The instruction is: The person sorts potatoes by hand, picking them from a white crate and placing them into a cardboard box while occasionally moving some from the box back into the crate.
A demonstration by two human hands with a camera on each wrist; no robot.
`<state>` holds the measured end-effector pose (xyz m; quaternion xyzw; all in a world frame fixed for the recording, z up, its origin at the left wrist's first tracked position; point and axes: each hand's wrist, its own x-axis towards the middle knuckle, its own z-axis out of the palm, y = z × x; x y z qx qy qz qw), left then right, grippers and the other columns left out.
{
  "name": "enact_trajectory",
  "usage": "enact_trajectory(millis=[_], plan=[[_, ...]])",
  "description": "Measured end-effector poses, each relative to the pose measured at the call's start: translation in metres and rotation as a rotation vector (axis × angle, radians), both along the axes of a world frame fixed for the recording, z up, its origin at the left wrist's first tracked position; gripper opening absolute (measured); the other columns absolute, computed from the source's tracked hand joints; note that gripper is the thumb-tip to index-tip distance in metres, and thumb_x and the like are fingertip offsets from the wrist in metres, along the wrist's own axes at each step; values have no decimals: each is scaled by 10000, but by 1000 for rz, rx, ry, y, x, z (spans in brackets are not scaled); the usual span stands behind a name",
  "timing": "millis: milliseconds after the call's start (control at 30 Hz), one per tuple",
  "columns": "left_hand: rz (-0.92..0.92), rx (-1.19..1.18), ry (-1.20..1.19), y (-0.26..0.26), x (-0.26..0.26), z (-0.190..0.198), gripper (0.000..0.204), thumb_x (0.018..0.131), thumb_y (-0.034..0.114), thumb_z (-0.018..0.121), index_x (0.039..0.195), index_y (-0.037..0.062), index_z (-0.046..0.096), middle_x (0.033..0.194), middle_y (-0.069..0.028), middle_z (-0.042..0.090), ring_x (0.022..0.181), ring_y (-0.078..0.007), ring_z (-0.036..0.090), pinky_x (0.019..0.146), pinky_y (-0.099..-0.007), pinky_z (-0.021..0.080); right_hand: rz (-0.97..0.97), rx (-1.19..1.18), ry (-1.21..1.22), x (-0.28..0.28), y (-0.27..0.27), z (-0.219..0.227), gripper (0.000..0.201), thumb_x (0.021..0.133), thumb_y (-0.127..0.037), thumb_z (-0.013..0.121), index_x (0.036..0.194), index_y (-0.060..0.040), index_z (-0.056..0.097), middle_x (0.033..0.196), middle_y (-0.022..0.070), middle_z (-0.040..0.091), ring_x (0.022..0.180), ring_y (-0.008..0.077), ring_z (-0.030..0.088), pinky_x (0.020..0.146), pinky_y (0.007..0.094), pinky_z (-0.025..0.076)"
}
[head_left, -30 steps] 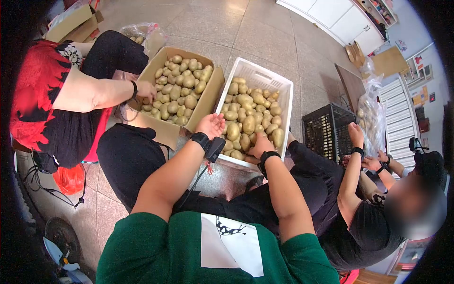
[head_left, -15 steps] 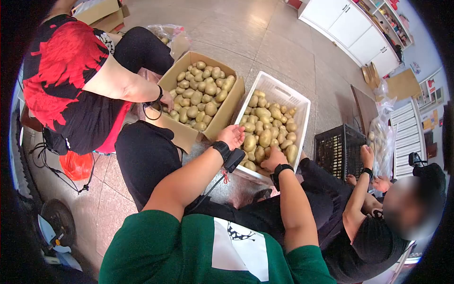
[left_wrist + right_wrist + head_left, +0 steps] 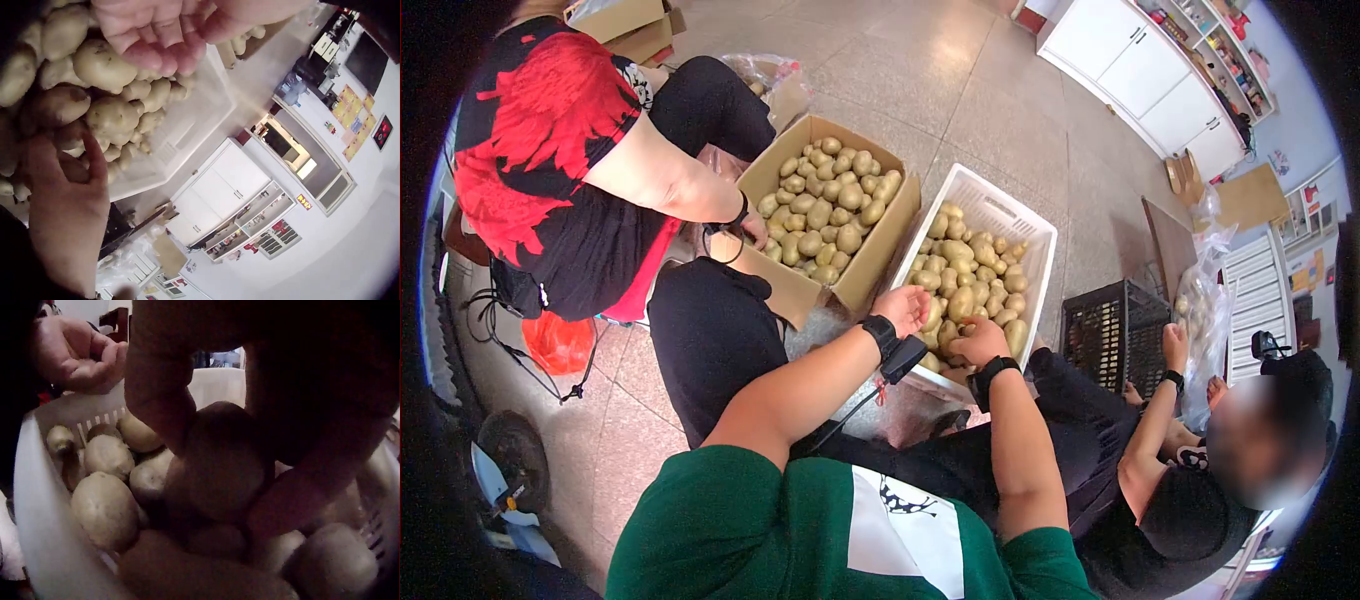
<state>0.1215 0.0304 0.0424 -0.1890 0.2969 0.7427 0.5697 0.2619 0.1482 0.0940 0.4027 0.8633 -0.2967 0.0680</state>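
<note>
A white plastic crate (image 3: 1006,204) full of potatoes (image 3: 962,302) stands in front of me. My right hand (image 3: 980,345) is down among them near the crate's front. In the right wrist view its thumb and fingers grip a potato (image 3: 225,465), dark in shadow, with other potatoes close below. My left hand (image 3: 903,311) hovers at the crate's left front edge, palm turned up and fingers loosely bent, holding nothing. The left wrist view shows that left hand (image 3: 162,31) over the potatoes, while the right hand (image 3: 69,212) curls around one.
Left of the crate, a cardboard box (image 3: 884,245) holds more potatoes, with another person's hand (image 3: 753,228) at its edge. A black crate (image 3: 1116,335) stands at right beside a second person. Behind it are a clear plastic bag (image 3: 1206,290) and white cabinets (image 3: 1145,75).
The head view has swung, shifting the scene to the right early on. My left hand stays palm up near the crate's edge, its fingers more bent. My right hand remains among the potatoes.
</note>
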Motion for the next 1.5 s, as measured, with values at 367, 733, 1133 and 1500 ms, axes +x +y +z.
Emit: enact_trajectory(millis=[367, 733, 1133, 1500], plan=[[-290, -69, 18, 4, 25, 21, 284, 816, 315, 493, 1028, 128, 473, 861, -68, 528, 760, -260, 515, 764, -433, 439, -79, -516, 400, -20, -14, 17, 327, 675, -70, 655, 960, 7, 512, 676, 10, 540, 580, 80, 530, 492, 203, 427], [-189, -21, -71, 1, 3, 32, 153, 800, 152, 564, 902, 73, 482, 771, -42, 504, 582, -105, 467, 455, -186, 388, -78, -248, 560, -26, -8, 11, 161, 749, -127, 638, 834, -96, 505, 574, -36, 493, 417, 44, 421, 373, 198, 325], [241, 41, -214, -18, -75, -5, 262, 837, 453, 455, 862, 196, 409, 609, 20, 412, 423, -90, 298, 374, -229, 218, -16, -83, 418, -19, -18, 27, 248, 664, -169, 677, 804, -15, 542, 739, 91, 569, 694, 161, 525, 654, 292, 425], [643, -124, -389, -41, -109, -44, 482, 822, 524, 382, 673, 65, 381, 564, -37, 383, 463, -164, 371, 405, -274, 321, -6, -80, 260, -14, -10, 5, 335, 669, -227, 670, 879, 1, 545, 820, 164, 583, 791, 260, 552, 715, 338, 433]])
